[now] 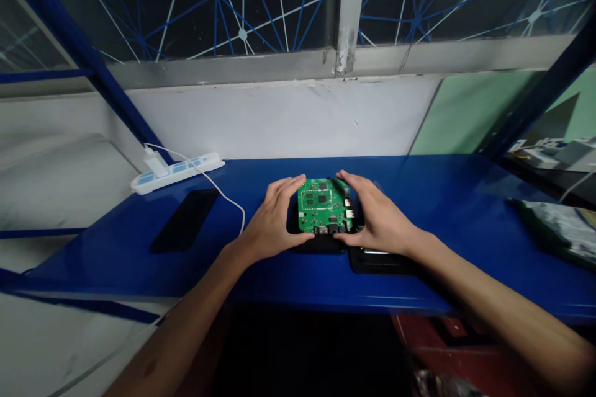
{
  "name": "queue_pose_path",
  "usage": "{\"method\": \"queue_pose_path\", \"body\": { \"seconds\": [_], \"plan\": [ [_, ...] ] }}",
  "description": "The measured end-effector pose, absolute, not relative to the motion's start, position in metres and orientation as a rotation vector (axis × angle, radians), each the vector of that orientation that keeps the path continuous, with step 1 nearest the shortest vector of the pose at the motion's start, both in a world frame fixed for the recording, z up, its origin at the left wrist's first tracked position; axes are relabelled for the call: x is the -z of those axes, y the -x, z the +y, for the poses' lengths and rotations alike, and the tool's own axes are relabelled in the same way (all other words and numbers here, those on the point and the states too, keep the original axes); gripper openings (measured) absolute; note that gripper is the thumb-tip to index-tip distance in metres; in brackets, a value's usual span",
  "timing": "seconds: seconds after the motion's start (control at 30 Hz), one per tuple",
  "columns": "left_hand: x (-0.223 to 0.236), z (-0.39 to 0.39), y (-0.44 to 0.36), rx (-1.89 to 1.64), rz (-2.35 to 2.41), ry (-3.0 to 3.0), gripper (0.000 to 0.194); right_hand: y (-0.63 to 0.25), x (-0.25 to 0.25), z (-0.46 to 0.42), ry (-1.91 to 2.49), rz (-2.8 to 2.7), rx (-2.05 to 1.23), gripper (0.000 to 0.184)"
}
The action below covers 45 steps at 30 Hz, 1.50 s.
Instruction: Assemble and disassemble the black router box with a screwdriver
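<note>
Between my two hands is a green circuit board (pixel 321 205) with chips on its face and metal ports along its near and right edges. My left hand (pixel 275 218) grips its left side, thumb at the near edge and fingers at the far corner. On the other side my right hand (pixel 378 214) holds it the same way, thumb by the near ports. Beneath the board shows a black casing part (pixel 319 245); whether the two touch cannot be told. Another dark, flat tray-like piece (pixel 372 262) lies partly under my right hand and wrist.
A black phone-like slab (pixel 185 220) lies on the blue table (pixel 279 285) at the left. Behind it stands a white power strip (pixel 179 172) with a charger plugged in, its white cable (pixel 228 197) running toward my left wrist. A plastic bag (pixel 563 229) lies at the right.
</note>
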<state>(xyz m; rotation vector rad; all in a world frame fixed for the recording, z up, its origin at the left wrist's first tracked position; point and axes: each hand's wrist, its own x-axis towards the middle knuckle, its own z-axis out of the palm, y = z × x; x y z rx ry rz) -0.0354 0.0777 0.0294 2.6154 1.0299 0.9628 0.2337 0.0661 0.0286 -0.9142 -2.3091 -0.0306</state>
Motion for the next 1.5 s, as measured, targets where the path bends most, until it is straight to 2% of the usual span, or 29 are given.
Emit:
{"method": "queue_pose_path", "body": {
  "seconds": [0.23,0.53,0.67,0.77,1.07,1.27,1.5],
  "plan": [
    [-0.041,0.075,0.019,-0.845,0.928,-2.813,0.119,-0.231,-0.027,0.065,0.865,-2.318,0.07,0.109],
    [-0.051,0.074,0.004,-0.818,0.926,-2.8,0.107,-0.232,-0.032,0.059,0.812,-2.276,0.019,0.113],
    [-0.049,0.068,0.004,-0.966,0.897,-2.577,0.113,-0.234,-0.039,0.054,0.753,-2.215,-0.156,0.13],
    [-0.045,0.064,0.002,-1.071,0.813,-2.314,0.119,-0.234,-0.039,0.053,0.778,-2.233,-0.272,0.136],
    [-0.045,0.057,-0.009,-1.067,0.518,-1.826,0.115,-0.231,-0.032,0.056,0.769,-2.227,-0.563,0.13],
    [-0.039,0.06,-0.005,-1.145,0.661,-1.822,0.118,-0.232,-0.031,0.058,0.91,-2.112,-0.468,0.13],
    [-0.026,0.075,0.015,-1.265,0.873,-2.112,0.117,-0.233,-0.031,0.062,1.026,-2.137,-0.306,0.125]
  ]
}}
